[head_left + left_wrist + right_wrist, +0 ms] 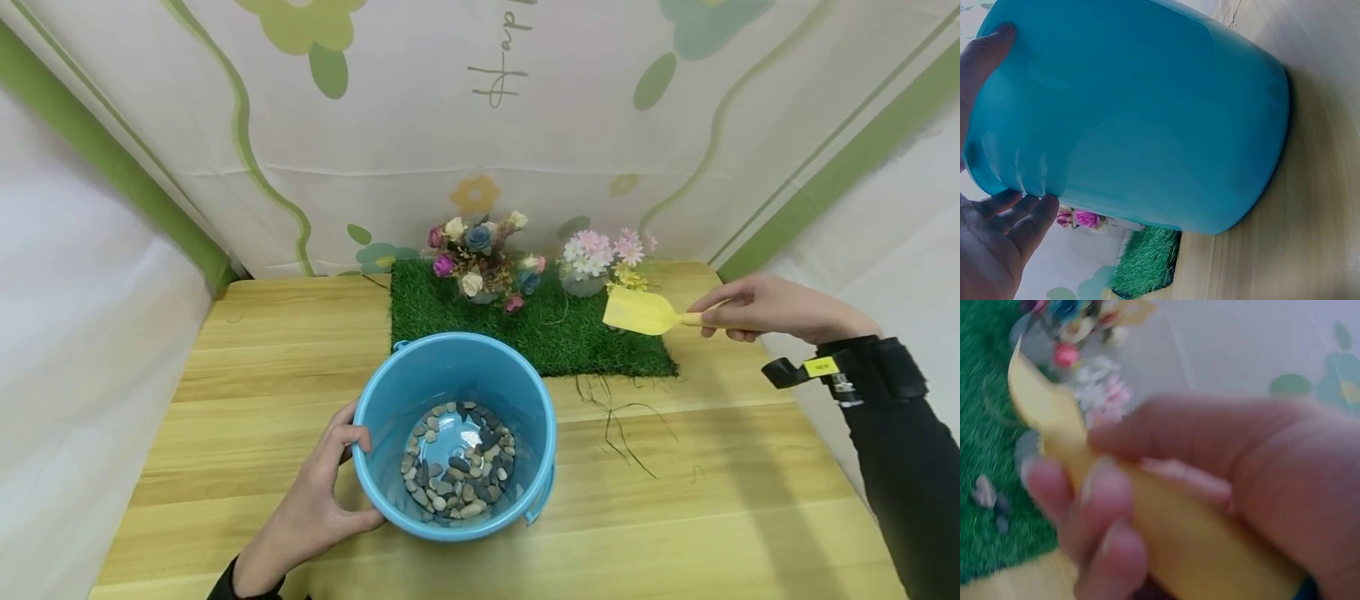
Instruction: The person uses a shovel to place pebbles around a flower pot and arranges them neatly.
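A blue bucket [450, 365] stands on the wooden table, a layer of light and dark pebbles [465, 492] spread over its bottom. On its left side my left hand [318, 496] grips it near the rim, one finger hooked over the edge. The left wrist view shows the fingers [1034, 225] and thumb against the bucket's outer wall [1141, 119]. Out to the right, my right hand [780, 308] holds a yellow toy shovel [641, 312] by its handle. The shovel's blade points left, above the right part of the green turf mat [555, 346].
Artificial flowers [483, 250] in mixed colours stand at the back of the mat, beside a pot of pink and yellow ones [592, 254]. Small stones [985, 492] lie on the mat. Dark thin strands [615, 421] lie on the table. Patterned cloth walls [450, 133] surround the table.
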Action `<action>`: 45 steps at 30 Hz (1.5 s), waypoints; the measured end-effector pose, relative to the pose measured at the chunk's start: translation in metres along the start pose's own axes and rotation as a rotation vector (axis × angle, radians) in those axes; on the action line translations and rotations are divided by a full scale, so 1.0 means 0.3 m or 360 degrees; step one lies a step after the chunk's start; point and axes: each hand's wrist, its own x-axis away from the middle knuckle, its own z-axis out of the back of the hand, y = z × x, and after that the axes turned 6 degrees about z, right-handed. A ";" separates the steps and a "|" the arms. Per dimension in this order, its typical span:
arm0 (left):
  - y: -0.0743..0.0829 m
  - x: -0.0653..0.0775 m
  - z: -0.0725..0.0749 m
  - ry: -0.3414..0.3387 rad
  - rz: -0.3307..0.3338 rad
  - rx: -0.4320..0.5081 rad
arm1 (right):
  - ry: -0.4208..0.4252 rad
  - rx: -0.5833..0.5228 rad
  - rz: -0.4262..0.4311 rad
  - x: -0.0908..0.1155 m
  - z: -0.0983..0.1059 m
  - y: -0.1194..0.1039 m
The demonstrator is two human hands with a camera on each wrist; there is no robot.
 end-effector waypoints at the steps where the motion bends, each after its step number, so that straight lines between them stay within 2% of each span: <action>1: 0.000 0.000 0.000 0.0000 -0.0001 0.0000 | -0.0012 -0.0025 0.0073 0.002 0.002 -0.008; 4: 0.001 0.000 0.000 -0.0002 -0.0007 0.0000 | -0.0077 -0.0074 0.0298 0.003 0.002 -0.036; 8: 0.003 0.000 0.000 0.0000 -0.0007 0.0002 | -0.0120 -0.0067 0.0455 -0.009 -0.015 -0.097; 18: 0.008 -0.005 0.003 0.0003 -0.0013 -0.0021 | -0.0102 -0.0027 0.0579 -0.062 -0.091 -0.248; 24: 0.010 -0.010 0.006 -0.0003 -0.0015 -0.0023 | -0.0168 0.0005 0.0683 -0.126 -0.130 -0.317; 31: 0.009 -0.001 0.009 0.0001 0.0005 -0.0030 | -0.0342 0.0054 0.0712 -0.214 -0.186 -0.394; 38: 0.009 -0.001 0.008 -0.0002 0.0004 -0.0007 | -0.0543 0.0035 0.0882 -0.300 -0.262 -0.460; 45: 0.010 0.001 0.007 0.0005 -0.0010 -0.0008 | -0.0714 0.0038 0.0938 -0.352 -0.339 -0.541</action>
